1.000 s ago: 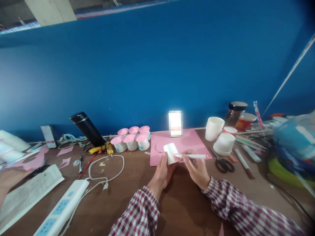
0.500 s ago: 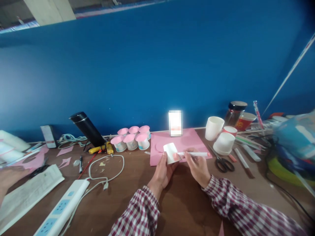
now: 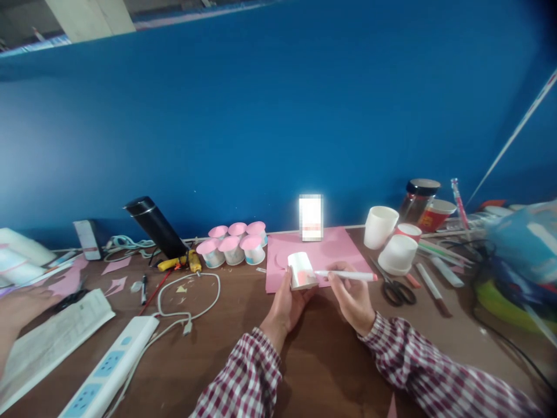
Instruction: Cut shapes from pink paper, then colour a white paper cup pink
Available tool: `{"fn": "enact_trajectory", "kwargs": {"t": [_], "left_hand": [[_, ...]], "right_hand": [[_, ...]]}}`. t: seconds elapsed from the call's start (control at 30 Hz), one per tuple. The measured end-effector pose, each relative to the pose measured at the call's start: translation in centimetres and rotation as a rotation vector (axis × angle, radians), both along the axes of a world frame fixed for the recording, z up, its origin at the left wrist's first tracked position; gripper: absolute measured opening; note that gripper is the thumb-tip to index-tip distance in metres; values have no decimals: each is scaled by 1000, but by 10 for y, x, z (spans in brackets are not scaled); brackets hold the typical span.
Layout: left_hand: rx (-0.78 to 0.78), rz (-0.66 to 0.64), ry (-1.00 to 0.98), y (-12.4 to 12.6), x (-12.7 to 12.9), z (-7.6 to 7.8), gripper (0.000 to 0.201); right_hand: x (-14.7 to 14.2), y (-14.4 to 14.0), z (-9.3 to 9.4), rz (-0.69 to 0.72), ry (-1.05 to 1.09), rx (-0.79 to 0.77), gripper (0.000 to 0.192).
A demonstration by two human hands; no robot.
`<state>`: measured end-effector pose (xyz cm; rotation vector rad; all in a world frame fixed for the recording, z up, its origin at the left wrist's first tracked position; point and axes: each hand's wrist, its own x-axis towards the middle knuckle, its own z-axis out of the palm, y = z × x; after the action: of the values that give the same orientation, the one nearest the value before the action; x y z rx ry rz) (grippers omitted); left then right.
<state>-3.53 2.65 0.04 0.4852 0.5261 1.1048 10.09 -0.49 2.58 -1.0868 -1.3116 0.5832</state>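
Observation:
My left hand (image 3: 285, 307) is closed around a white paper cup (image 3: 299, 268), which it holds tilted above the desk. A salmon-pink coloured patch shows on the cup's side near its lower right. Between the fingers of my right hand (image 3: 351, 293) is a white marker pen (image 3: 348, 275) with a pink end. Its tip points left and lies close to the cup's right side; whether it touches I cannot tell. Behind both hands lies a sheet of pink paper (image 3: 339, 247), partly covered by the cup and hands.
Several small cups with pink tops (image 3: 232, 249) stand left of the paper. White cups (image 3: 380, 226) and black-handled scissors (image 3: 397, 290) are on the right. A power strip (image 3: 113, 366), a black flask (image 3: 154, 226) and another person's hand (image 3: 26, 307) are on the left.
The cup has turned in my left hand, so more of its side and the pink patch faces me. The marker has shifted slightly right, its tip now by the cup's edge.

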Motion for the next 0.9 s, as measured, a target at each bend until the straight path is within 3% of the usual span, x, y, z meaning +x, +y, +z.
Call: {"fn": "enact_trajectory", "kwargs": {"t": [0.9], "left_hand": [[67, -53, -5, -1, 3, -1, 50]], "right_hand": [[-2, 0, -10, 113, 1, -48, 11]]}}
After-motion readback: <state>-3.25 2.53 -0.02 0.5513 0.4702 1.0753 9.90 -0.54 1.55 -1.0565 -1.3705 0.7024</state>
